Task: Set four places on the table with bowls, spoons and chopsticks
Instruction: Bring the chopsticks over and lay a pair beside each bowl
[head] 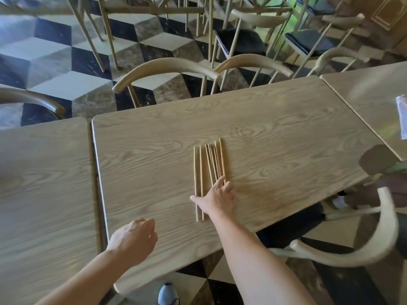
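A loose bundle of pale wooden chopsticks (209,170) lies near the middle of the central tabletop (275,128), the sticks running roughly away from the person. Two of them lie side by side a little to the left of the rest; the others are packed closer, some crossing at slight angles, so their count cannot be told for sure. They are thin, straight and round-looking, close in colour to the wood beneath them.

The right hand (217,199) lies flat and spread over the near ends of the sticks, palm down, fingers (220,182) stretched forward onto the packed group and the thumb pointing left across the two separate ones. It presses or rests on them and grips nothing. The left hand (134,241) hovers over the near left corner of the same tabletop, fingers loosely curled inward, half closed, with nothing in it; whether it touches the wood cannot be told.

The tabletop is a light, matte wood board with strong swirling grain and rounded corners. A second board (44,194) of the same wood stands just beside it on the left, with a narrow dark gap between them, and a third (370,97) sits at an angle at the far right. Chairs (167,67) with curved, pale wooden backs and thin legs stand round the tables, some with dark seat pads. The floor (55,53) is polished stone in a cube pattern of white, grey-brown and black.
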A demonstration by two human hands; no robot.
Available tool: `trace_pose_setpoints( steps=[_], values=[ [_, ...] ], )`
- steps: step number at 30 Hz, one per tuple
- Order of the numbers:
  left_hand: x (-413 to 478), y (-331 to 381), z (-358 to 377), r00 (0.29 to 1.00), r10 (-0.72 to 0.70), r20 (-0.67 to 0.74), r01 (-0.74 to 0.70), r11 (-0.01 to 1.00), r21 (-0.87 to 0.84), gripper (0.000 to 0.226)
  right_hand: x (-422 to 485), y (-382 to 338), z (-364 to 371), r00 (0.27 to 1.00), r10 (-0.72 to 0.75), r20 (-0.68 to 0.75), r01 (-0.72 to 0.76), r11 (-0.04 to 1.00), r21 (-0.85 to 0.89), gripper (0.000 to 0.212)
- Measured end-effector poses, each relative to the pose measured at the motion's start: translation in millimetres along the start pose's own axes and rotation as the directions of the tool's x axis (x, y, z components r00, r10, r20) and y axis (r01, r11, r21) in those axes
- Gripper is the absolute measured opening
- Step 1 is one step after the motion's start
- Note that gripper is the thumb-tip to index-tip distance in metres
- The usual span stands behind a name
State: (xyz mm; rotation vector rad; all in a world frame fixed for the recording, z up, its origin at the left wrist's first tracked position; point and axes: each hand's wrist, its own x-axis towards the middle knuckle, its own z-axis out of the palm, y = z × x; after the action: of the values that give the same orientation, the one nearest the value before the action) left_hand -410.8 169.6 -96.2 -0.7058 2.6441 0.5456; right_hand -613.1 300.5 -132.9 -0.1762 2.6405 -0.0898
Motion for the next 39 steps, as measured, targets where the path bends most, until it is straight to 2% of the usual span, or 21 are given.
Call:
trace_pose_setpoints(
  steps=[1,2,4,6,10,13,15,17,19,22,25,27,28,29,31,33,36,39],
  values=[
    [-1.1,-2.0,-0.5,1.0,-0.004,0.0,0.004,1.0,0.002,0.02,0.0,-4.7,-0.2,1.0,-0.008,0.001,0.008,1.0,0.01,0.123],
    [-2.5,-4.1,-1.0,1.0,-0.008,0.003,0.008,1.0,0.006,0.02,-0.1,-8.8,0.3,1.0,-0.024,-0.015,0.024,1.0,0.016,0.106],
    [-5.9,-7.5,-1.2,1.0,-0.014,0.013,0.013,1.0,0.009,0.02,-0.1,-14.5,1.3,0.995,-0.051,-0.084,0.054,0.998,0.025,0.06],
    [-8.6,-10.7,-2.3,1.0,-0.022,0.018,0.022,1.0,0.003,0.018,-0.7,-19.1,1.1,0.99,-0.036,-0.134,0.039,0.999,0.023,0.033],
    [-14.1,-18.5,-3.8,0.999,-0.04,0.007,0.04,0.999,-0.007,0.018,-3.7,-20.2,2.7,0.999,-0.027,-0.029,0.029,0.999,0.045,0.028],
    [-18.1,-24.0,-5.4,0.996,-0.085,0.02,0.086,0.996,-0.027,0.018,-10.4,-20.1,1.5,0.997,0.022,0.08,-0.041,0.969,0.244,0.033],
    [-18.8,-27.7,-9.0,0.985,-0.164,0.06,0.17,0.98,-0.106,0.02,-23.2,-25.7,4.3,0.988,0.003,0.154,-0.054,0.943,0.33,0.039],
    [-18.9,-29.2,-16.9,0.961,-0.245,0.126,0.271,0.923,-0.274,0.025,-50.7,-35.5,11.7,0.977,-0.035,0.211,-0.046,0.93,0.366,0.041],
    [-22.7,-30.7,-25.6,0.927,-0.305,0.22,0.376,0.767,-0.52,0.036,-90.7,-51.5,24.8,0.949,-0.148,0.28,0.023,0.914,0.405,0.037],
    [-40.9,-39.1,-35.9,0.891,-0.355,0.283,0.43,0.459,-0.777,0.058,-164.0,-81.4,49.0,0.859,-0.339,0.383,0.088,0.835,0.544,0.014],
    [-73.5,-59.3,-45.6,0.879,-0.407,0.25,0.339,0.162,-0.927,0.05,-227.5,-111.5,61.4,0.772,-0.508,0.382,0.123,0.709,0.694,0.006],
    [-102.7,-74.1,-53.4,0.877,-0.349,0.33,0.32,-0.087,-0.943,0.051,-259.4,-125.9,63.8,0.744,-0.536,0.398,0.09,0.671,0.736,0.01],
    [-118.8,-82.0,-56.1,0.882,-0.313,0.351,0.317,-0.157,-0.935,0.052,-273.7,-130.1,64.1,0.738,-0.51,0.441,0.043,0.689,0.724,0.015],
    [-134.6,-90.8,-56.8,0.886,-0.292,0.36,0.322,-0.171,-0.931,0.053,-287.6,-132.8,64.5,0.716,-0.468,0.518,-0.024,0.725,0.688,0.017],
    [-164.8,-109.6,-55.2,0.885,-0.287,0.367,0.327,-0.178,-0.928,0.053,-317.6,-135.2,62.1,0.604,-0.4,0.69,-0.098,0.822,0.562,0.015],
    [-192.7,-127.7,-53.0,0.883,-0.287,0.372,0.308,-0.243,-0.92,0.05,-348.6,-139.2,60.2,0.511,-0.434,0.742,-0.047,0.848,0.529,0.022],
    [-233.7,-155.0,-49.5,0.907,-0.24,0.345,0.238,-0.384,-0.892,0.045,-399.3,-144.0,69.5,0.466,-0.519,0.717,-0.088,0.779,0.621,0.027],
    [-273.4,-190.7,-46.3,0.911,-0.256,0.323,0.173,-0.473,-0.864,0.038,-453.2,-147.9,80.1,0.437,-0.613,0.658,-0.097,0.695,0.712,0.013]
  ],
)
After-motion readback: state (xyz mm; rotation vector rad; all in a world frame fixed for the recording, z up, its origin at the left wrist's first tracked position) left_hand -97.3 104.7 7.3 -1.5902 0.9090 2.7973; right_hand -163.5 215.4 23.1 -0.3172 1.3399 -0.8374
